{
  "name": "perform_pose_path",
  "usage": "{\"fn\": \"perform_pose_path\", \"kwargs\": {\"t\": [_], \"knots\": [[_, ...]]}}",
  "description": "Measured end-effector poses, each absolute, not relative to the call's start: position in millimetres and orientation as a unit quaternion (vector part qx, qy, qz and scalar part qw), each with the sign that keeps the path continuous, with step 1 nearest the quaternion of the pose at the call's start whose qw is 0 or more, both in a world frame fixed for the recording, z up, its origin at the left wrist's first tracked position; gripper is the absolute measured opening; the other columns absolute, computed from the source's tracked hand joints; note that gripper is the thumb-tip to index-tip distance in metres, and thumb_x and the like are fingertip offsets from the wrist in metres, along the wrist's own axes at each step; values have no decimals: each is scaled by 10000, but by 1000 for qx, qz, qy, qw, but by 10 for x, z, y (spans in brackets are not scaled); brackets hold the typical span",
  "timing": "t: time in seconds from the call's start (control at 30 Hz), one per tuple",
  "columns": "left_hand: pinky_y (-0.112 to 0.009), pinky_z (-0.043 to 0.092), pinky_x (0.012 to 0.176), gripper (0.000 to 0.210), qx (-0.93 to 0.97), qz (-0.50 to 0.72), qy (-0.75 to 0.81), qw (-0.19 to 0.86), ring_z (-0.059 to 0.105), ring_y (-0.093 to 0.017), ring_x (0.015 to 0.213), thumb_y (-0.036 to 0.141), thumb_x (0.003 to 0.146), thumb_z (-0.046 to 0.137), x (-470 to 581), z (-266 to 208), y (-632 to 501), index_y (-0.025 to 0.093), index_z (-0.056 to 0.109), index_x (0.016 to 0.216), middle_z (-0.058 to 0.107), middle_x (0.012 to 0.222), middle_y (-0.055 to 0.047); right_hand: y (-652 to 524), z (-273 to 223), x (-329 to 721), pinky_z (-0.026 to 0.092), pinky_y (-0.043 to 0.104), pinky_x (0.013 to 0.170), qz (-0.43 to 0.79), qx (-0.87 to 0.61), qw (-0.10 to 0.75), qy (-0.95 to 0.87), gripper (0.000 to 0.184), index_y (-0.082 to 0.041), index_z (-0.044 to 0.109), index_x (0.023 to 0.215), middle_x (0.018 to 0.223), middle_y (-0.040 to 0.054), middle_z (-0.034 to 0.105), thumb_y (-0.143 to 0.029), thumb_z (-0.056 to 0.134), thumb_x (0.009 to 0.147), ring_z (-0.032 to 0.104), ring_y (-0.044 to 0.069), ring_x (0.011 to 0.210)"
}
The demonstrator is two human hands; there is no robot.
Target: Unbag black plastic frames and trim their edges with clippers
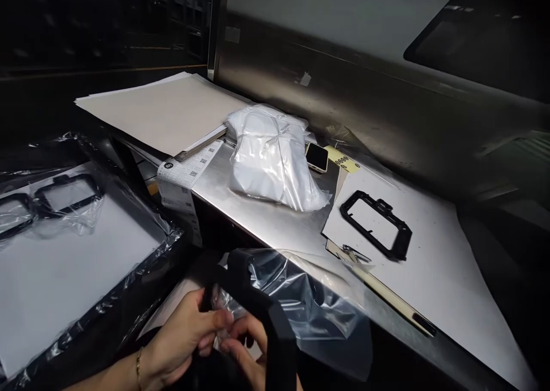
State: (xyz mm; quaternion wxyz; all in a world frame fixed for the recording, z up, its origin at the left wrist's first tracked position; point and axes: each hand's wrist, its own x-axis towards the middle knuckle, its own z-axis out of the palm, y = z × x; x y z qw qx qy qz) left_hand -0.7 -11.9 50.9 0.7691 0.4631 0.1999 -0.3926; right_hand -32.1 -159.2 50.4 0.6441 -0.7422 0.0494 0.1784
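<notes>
Low in the view, my left hand [184, 334] is closed, thumb and fingers pinching a bunched part of a clear plastic bag [309, 305]. My right hand [249, 351] pinches the same crumpled plastic, its fingertips close to the left ones. A black plastic frame [275, 316] surrounds this spot, and its right side hides part of my right hand. The rest of the bag spreads to the right over the bench's front edge. A second black frame [378, 225] lies on a white sheet [447, 288] to the right.
On the metal bench [240, 216] sit a tied stack of white plastic bags [275, 156], a phone [317, 157] and a yellow card [344, 161]. Cardboard sheets [167, 110] are piled at back left. A black-lined box [86, 288] at left holds bagged frames [69, 193].
</notes>
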Motion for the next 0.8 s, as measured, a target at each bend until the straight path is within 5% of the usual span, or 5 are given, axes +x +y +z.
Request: {"fn": "perform_pose_path", "kwargs": {"t": [0.37,0.6,0.7,0.8], "knots": [[-155,170,385,262,529,-365,209,737,203,0,395,313,672,648,-4,279,233,159,438,638,343,509,99,-1665,360,-378,437,266,684,133,-499,820,246,267,-218,539,683,659,-26,500,-479,595,661,505,117,646],[-183,231,420,175,585,-373,143,706,262,-38,435,317,715,597,77,110,679,159,522,698,375,524,73,-1840,306,-305,326,190,469,140,-470,825,281,281,-184,451,634,542,-65,381,-332,688,611,350,59,478],[-237,327,522,314,592,-401,88,694,335,-77,452,398,787,463,91,217,744,145,587,925,405,471,58,-1791,230,-195,257,174,437,125,-515,804,271,307,-180,394,609,505,-83,351,-345,645,672,294,44,449],[-244,344,565,534,630,-454,50,628,378,-84,474,392,831,373,125,304,663,194,262,1314,535,575,32,-1759,179,-63,229,173,422,116,-566,780,240,321,-182,369,615,511,-81,406,-421,536,751,280,38,430]]}}
